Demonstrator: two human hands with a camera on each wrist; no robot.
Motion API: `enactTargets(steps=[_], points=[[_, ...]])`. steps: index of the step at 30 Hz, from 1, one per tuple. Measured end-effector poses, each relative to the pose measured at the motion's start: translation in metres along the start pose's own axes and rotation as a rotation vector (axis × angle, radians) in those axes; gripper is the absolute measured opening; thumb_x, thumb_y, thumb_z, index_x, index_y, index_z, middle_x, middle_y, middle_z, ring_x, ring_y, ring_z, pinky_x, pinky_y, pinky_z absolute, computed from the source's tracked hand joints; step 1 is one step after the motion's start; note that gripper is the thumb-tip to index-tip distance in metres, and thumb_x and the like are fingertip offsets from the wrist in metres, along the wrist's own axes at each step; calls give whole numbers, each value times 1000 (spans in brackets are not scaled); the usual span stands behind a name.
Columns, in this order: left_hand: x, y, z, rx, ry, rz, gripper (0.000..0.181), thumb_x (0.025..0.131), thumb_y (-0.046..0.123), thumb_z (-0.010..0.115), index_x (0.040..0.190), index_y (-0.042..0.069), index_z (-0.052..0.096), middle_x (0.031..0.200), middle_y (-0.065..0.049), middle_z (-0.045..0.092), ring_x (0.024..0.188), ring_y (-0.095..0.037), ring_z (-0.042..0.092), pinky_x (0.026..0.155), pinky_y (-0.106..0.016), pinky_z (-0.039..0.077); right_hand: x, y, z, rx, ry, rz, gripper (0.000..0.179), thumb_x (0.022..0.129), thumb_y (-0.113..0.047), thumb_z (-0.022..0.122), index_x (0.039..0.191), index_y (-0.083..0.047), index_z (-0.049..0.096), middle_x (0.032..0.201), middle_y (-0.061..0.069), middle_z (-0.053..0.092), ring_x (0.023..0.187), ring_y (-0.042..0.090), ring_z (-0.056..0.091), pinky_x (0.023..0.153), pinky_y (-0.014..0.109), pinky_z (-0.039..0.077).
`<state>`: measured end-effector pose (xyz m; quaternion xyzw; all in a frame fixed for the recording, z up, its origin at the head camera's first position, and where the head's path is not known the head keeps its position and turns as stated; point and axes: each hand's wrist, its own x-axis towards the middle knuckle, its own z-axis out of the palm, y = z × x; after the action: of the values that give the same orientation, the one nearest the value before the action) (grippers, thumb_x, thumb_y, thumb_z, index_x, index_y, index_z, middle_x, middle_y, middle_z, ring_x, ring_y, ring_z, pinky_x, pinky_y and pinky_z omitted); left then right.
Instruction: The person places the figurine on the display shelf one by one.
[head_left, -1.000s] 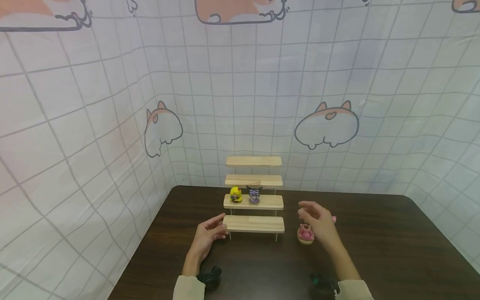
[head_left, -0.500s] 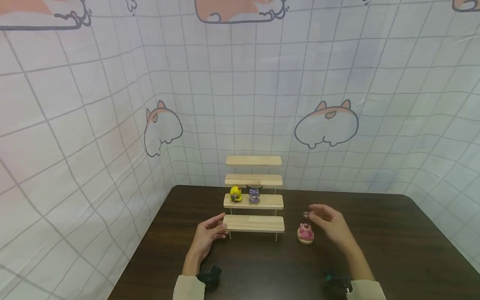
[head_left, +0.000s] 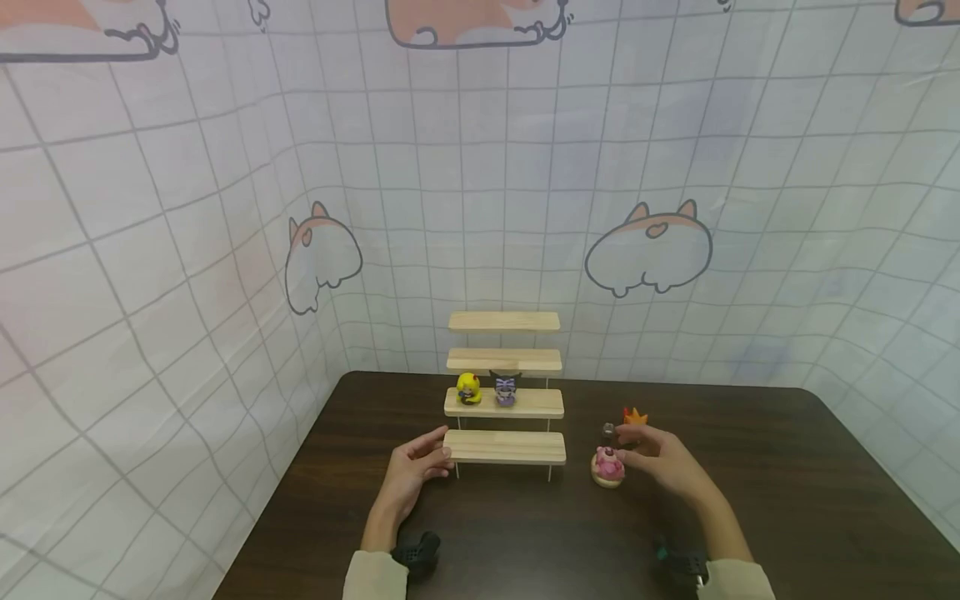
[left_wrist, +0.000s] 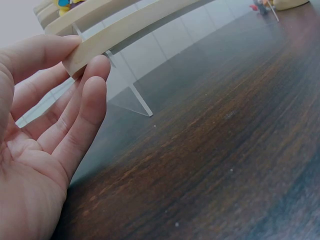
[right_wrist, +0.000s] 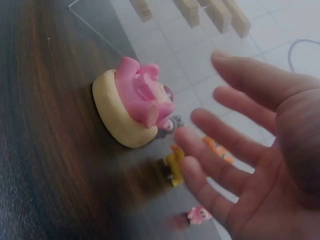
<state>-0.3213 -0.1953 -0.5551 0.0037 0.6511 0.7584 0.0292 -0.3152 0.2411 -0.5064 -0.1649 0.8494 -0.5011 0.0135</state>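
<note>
Four wooden planks are forming the stepped stand that we are facing, and its lowest plank is being pinched at its nine o'clock end by the left hand, thumb above and fingers bending beneath. We are reading that hold as steadying, since the stand is resting on slim clear legs that a knock could easily shift. The right hand is holding nothing; its fingers are spreading loosely just beside the pink figure, at about three o'clock from it. That figure is sitting upright on its round tan base on the dark table, at four o'clock from the stand, where we are judging it to be handy for the right hand. A small greyish figure is standing at twelve o'clock from it, and an orange figure is showing at one o'clock, partly hidden by fingers. On the second plank up, a yellow figure is sitting towards nine o'clock with a purple figure at its three o'clock, probably spaced so that both are staying visible.
</note>
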Motion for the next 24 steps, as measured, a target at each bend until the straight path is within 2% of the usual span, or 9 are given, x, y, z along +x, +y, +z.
enactTargets(steps=[6, 15, 21, 24], points=[[-1, 1, 1, 0, 4, 3, 52, 93, 8, 75, 142, 3, 60, 110, -8, 70, 84, -18, 72, 74, -29, 62, -1, 9, 0, 5, -72, -11, 52, 96, -17, 72, 140, 6, 55, 129, 27, 65, 105, 29, 69, 82, 24, 55], [0, 0, 0, 11, 5, -7, 51, 92, 8, 75, 141, 5, 61, 112, -9, 71, 84, -18, 72, 75, -29, 62, 0, 18, 6, -1, -111, 53, 59, 93, -21, 76, 142, 4, 53, 129, 26, 64, 110, 31, 68, 86, 33, 55], [0, -1, 0, 13, 2, 3, 52, 92, 10, 76, 142, 5, 61, 112, -10, 70, 84, -18, 72, 75, -29, 62, 0, 23, 8, -20, -126, 22, 58, 93, -19, 74, 140, 7, 53, 126, 28, 63, 105, 28, 67, 81, 28, 56], [0, -1, 1, 19, -1, 10, 54, 92, 12, 76, 143, 4, 59, 111, -10, 70, 84, -17, 73, 75, -29, 62, 0, 25, 9, 0, -132, 35, 60, 93, -18, 76, 141, 7, 52, 124, 27, 63, 102, 23, 66, 78, 26, 55]])
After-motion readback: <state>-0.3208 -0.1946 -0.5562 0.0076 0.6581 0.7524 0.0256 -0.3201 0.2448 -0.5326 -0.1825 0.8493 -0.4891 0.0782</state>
